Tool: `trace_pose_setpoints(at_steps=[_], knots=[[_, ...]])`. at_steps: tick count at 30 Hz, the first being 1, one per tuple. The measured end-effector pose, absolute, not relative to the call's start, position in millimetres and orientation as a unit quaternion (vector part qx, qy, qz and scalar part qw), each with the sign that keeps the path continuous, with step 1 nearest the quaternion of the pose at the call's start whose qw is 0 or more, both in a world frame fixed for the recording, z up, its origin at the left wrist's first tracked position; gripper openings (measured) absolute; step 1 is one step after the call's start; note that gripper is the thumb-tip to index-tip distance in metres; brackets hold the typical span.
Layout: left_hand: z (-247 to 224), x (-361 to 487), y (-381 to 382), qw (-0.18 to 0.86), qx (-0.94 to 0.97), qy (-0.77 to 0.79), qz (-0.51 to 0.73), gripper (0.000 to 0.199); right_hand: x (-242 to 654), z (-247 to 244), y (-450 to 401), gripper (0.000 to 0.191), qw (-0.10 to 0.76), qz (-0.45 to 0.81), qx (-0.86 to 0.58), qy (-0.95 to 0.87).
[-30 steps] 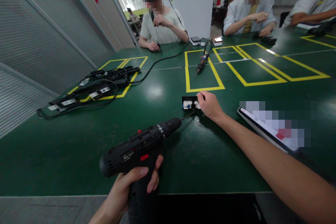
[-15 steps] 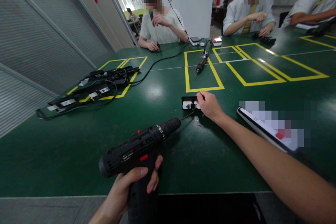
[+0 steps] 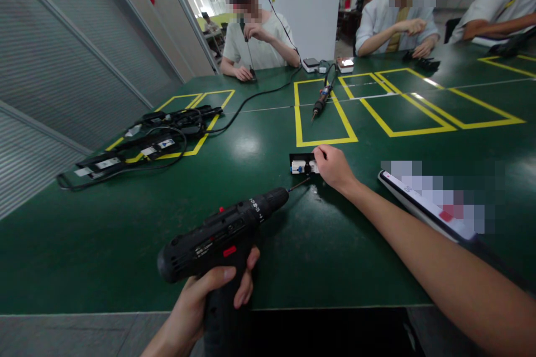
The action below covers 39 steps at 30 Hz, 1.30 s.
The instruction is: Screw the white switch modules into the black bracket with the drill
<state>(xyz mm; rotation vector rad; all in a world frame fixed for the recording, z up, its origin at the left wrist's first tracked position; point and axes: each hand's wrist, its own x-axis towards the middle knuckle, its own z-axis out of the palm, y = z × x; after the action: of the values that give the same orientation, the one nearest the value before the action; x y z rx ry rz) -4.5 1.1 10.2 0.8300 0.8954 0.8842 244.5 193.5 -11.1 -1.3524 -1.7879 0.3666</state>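
My left hand [image 3: 221, 287] is wrapped round the grip of a black cordless drill [image 3: 226, 234] with red switches. A long thin bit [image 3: 299, 184] points from its chuck up to the right, with the tip close to a small black panel [image 3: 302, 157]. White and blue parts sit on the panel's near side. My right hand [image 3: 333, 167] is closed on the panel's right end and covers that part of it. Whether the bit touches the panel or stops just short I cannot tell.
On the green table [image 3: 125, 256] a phone-like device [image 3: 419, 201] lies beside my right forearm. Black power strips with cables [image 3: 154, 139] lie at the left. Ahead is a dark pen-shaped tool [image 3: 321, 103] inside yellow tape [image 3: 298, 122]. Several people sit across.
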Motion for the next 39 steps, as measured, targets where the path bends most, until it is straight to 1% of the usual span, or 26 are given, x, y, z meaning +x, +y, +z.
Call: trace_pose_setpoints(at_steps=[16,39], knots=[[6.6,-8.0,1.1,0.735,0.381,0.388,0.405,0.023,244.9,-12.7,193.8,0.03,0.425,0.145,-0.532,-0.718],[9.0,-5.1,0.9,0.727,0.38,0.407,0.402,0.023,244.2,-13.5,195.3,0.029,0.426,0.147,-0.534,-0.715]])
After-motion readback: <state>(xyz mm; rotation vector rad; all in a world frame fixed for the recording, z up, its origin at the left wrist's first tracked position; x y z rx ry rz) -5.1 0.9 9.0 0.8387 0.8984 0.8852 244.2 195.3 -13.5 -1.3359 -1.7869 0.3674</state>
